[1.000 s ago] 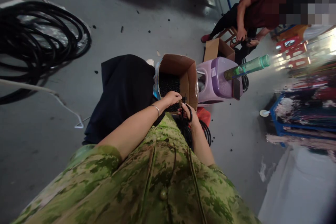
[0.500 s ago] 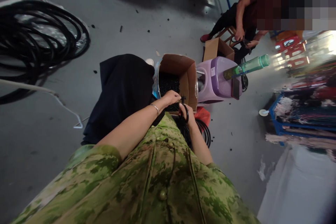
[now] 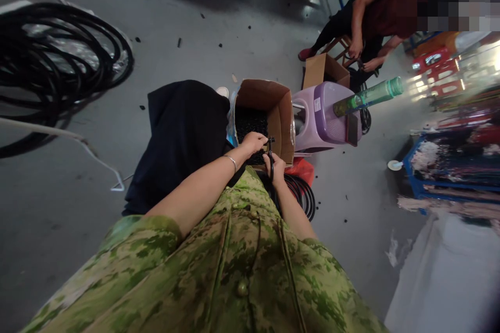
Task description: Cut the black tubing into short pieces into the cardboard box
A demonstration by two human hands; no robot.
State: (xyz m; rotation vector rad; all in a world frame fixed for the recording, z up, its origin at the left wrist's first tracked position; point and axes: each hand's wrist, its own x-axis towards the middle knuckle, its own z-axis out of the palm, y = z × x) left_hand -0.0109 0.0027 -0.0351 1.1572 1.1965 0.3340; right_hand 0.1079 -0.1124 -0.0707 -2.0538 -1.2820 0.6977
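My right hand [image 3: 277, 169] is closed round the black handles of a pair of scissors [image 3: 271, 160], their blades pointing away from me. Just left of it, my left hand [image 3: 253, 142] pinches a small black piece [image 3: 272, 140], which looks like a bit of rubber part. The blades meet this piece at my left fingertips; whether they cut into it is too small to tell. Both hands are over the near side of an open cardboard box [image 3: 282, 114]. Many small black pieces [image 3: 250, 120] lie in the bottom of the box.
A purple plastic stool [image 3: 326, 114] beside the box carries a green bottle [image 3: 371, 99] and a phone [image 3: 352, 130]. Coiled black tubing [image 3: 307, 195] lies by my right forearm; a larger black coil [image 3: 113, 57] is far left. A co-worker [image 3: 363, 36] sits behind another box [image 3: 315, 72].
My right hand has turned the scissors so the handles are seen more edge-on, and the blades have come to the black piece. My left hand has barely moved.
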